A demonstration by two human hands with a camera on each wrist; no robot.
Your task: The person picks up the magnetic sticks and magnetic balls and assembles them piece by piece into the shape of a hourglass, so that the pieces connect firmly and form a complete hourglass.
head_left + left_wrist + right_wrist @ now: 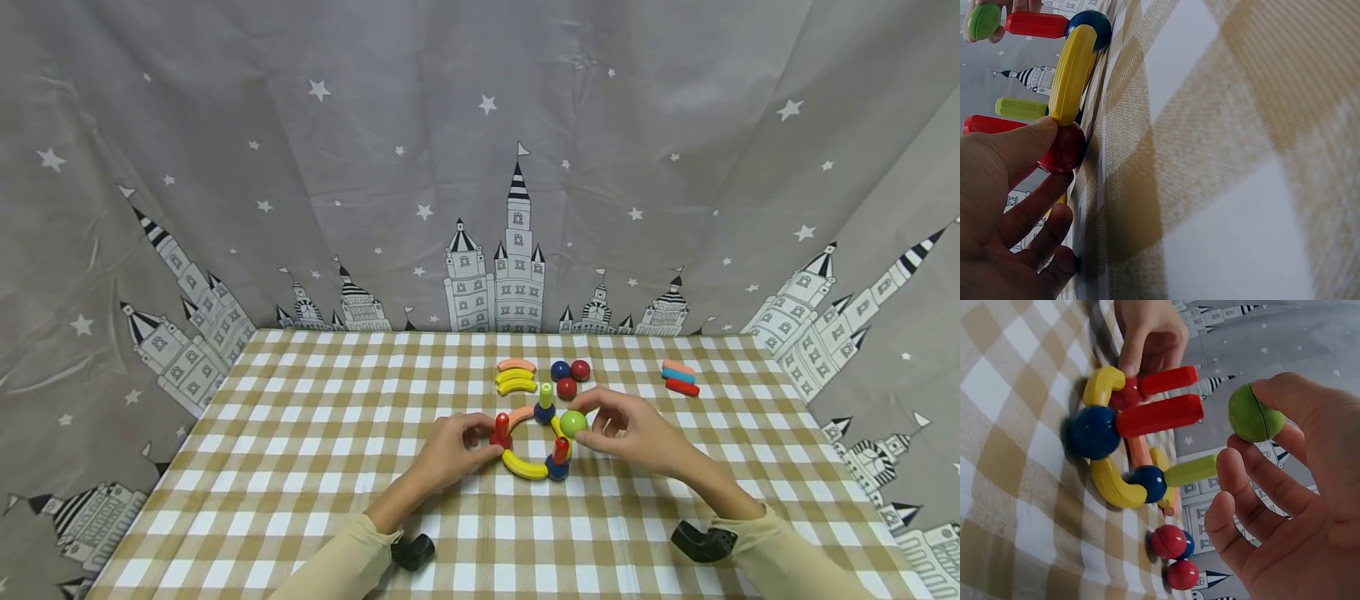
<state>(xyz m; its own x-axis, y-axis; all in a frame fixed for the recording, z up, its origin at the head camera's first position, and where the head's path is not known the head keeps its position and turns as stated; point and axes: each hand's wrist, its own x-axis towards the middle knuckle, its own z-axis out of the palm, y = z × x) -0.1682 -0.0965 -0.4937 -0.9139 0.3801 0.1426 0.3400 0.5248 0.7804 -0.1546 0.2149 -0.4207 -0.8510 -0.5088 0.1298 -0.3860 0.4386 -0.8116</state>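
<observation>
A ring of curved sticks and balls lies on the checked cloth. Its sides include a yellow curved stick and a salmon one. Upright red sticks rise from a red ball and a blue ball; a light green stick stands on another blue ball. At the ring's left corner, my left hand holds the red ball between thumb and fingers. My right hand pinches a green ball in the air, just right of the ring and apart from the sticks.
Behind the ring lie a salmon curved stick and two yellow ones. Beside them sit a blue ball and two red balls. Farther right are salmon, blue and red sticks. A grey curtain hangs behind the table.
</observation>
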